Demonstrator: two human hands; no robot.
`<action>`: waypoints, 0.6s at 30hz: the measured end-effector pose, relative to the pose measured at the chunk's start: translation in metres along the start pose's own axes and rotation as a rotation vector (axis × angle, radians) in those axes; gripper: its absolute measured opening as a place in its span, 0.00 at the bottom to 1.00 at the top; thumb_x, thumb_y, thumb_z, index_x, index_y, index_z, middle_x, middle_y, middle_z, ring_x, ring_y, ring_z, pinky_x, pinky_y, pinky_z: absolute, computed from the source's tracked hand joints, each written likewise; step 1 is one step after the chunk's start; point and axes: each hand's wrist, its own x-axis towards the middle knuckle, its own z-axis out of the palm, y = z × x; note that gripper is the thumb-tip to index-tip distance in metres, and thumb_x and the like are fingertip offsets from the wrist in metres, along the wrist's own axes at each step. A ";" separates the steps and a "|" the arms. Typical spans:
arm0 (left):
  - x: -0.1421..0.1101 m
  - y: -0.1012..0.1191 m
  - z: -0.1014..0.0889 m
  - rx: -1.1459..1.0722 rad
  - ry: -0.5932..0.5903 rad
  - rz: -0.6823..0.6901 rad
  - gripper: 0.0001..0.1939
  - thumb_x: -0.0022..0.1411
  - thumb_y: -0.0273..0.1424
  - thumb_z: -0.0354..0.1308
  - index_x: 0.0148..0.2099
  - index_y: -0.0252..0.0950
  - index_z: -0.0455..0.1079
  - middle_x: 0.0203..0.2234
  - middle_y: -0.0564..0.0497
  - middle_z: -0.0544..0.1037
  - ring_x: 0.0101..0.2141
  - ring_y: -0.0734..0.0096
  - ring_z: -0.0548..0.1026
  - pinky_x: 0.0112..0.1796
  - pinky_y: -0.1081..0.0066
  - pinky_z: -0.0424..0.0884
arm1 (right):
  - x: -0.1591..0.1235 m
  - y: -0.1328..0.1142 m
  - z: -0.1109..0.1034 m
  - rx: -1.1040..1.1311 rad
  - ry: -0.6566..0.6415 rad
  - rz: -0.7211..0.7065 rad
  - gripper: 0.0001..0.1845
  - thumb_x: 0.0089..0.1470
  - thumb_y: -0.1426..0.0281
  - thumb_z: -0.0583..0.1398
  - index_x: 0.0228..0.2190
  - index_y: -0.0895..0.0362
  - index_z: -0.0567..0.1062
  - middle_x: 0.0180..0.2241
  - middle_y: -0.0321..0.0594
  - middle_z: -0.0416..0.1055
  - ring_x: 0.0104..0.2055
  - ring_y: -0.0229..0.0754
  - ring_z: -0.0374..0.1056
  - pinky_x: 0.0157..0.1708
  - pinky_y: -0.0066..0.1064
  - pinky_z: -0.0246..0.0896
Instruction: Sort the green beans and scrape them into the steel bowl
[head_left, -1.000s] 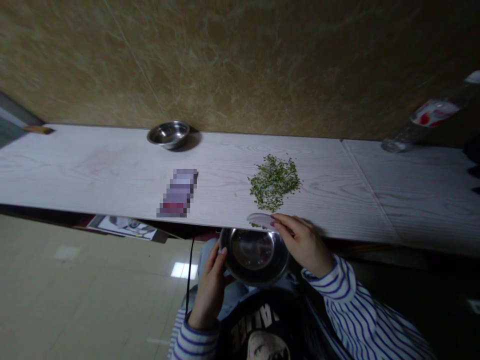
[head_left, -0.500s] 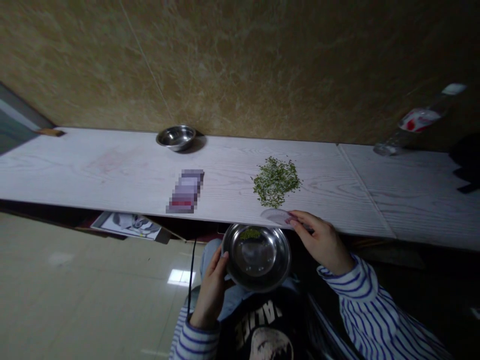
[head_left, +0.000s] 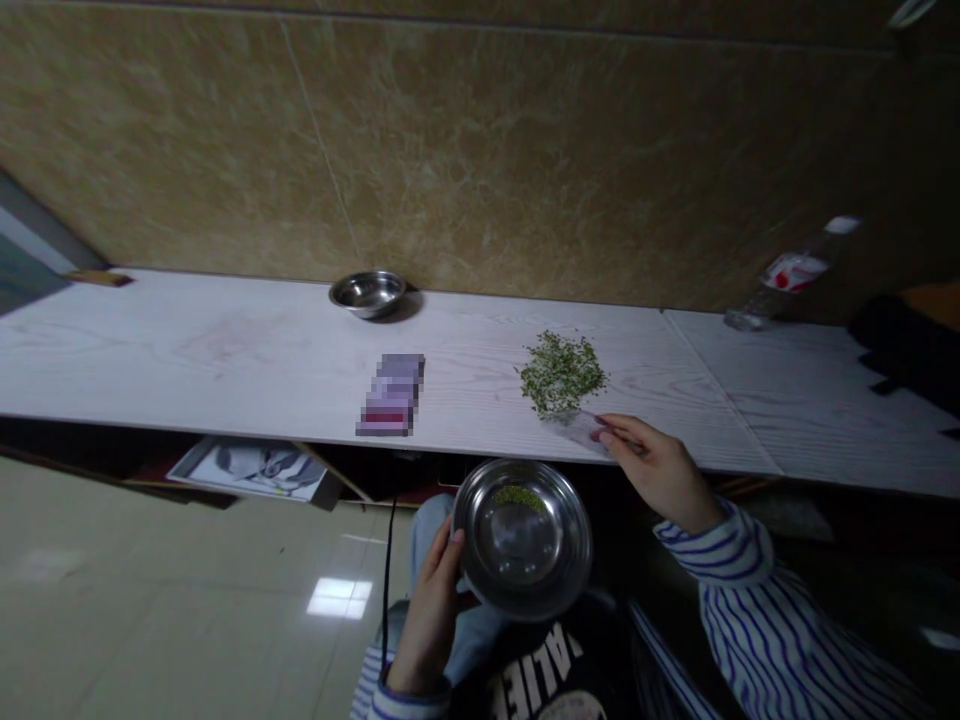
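A wide stainless steel bowl [head_left: 517,592] is tilted just below the shelf's front edge, with my left hand [head_left: 431,600] closed on its left rim. A small heap of green grains [head_left: 519,496] lies inside against its far wall. On the white surface spreads a loose patch of the same small green grains [head_left: 562,372], perhaps mung beans. Between its thumb and fingers my right hand [head_left: 664,470] pinches a thin clear plastic piece [head_left: 574,426], rounded in outline. That piece touches or nearly touches the near side of the patch; the exact contact is blurred.
A smaller steel bowl [head_left: 367,294] stands by the wall. A blurred-out flat packet or phone [head_left: 392,395] lies left of the grains. Farther right are a clear bottle [head_left: 791,272] and a dark bag [head_left: 911,345]. Under the white shelf [head_left: 187,350] an open drawer [head_left: 255,468] sticks out.
My view has shifted, so everything sits a little differently in the picture. The plastic piece has moved from the shelf edge up to the near side of the grain patch.
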 end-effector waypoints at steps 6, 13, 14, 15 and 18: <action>0.000 0.009 -0.007 -0.040 -0.009 -0.006 0.33 0.63 0.43 0.59 0.68 0.43 0.62 0.66 0.42 0.66 0.62 0.47 0.65 0.36 0.63 0.77 | 0.044 -0.004 0.007 0.048 0.016 0.034 0.18 0.55 0.57 0.62 0.42 0.56 0.81 0.37 0.46 0.83 0.40 0.49 0.80 0.41 0.38 0.77; 0.006 0.021 0.012 0.016 0.040 -0.012 0.35 0.63 0.41 0.59 0.70 0.42 0.59 0.64 0.40 0.68 0.60 0.47 0.68 0.35 0.65 0.77 | 0.029 0.041 -0.006 0.093 0.103 0.122 0.20 0.53 0.56 0.62 0.41 0.56 0.80 0.39 0.48 0.82 0.41 0.52 0.80 0.42 0.42 0.77; 0.008 0.020 0.015 0.016 0.032 -0.001 0.34 0.64 0.41 0.58 0.70 0.43 0.59 0.65 0.42 0.68 0.61 0.48 0.67 0.35 0.66 0.77 | 0.026 0.048 -0.006 0.098 0.105 0.134 0.20 0.53 0.56 0.62 0.41 0.56 0.80 0.38 0.49 0.82 0.41 0.52 0.80 0.42 0.42 0.77; 0.010 0.017 0.019 0.016 0.048 -0.005 0.33 0.64 0.41 0.58 0.69 0.44 0.60 0.65 0.43 0.67 0.62 0.49 0.66 0.34 0.67 0.76 | 0.023 0.055 -0.007 0.101 0.101 0.141 0.19 0.54 0.56 0.62 0.41 0.56 0.80 0.38 0.49 0.83 0.41 0.52 0.80 0.41 0.41 0.77; 0.015 0.008 0.032 -0.011 0.091 0.018 0.31 0.63 0.41 0.59 0.67 0.45 0.63 0.66 0.46 0.66 0.63 0.50 0.65 0.33 0.69 0.76 | 0.022 0.068 -0.011 0.108 0.071 0.111 0.17 0.55 0.59 0.61 0.41 0.56 0.80 0.37 0.48 0.83 0.40 0.51 0.80 0.39 0.38 0.77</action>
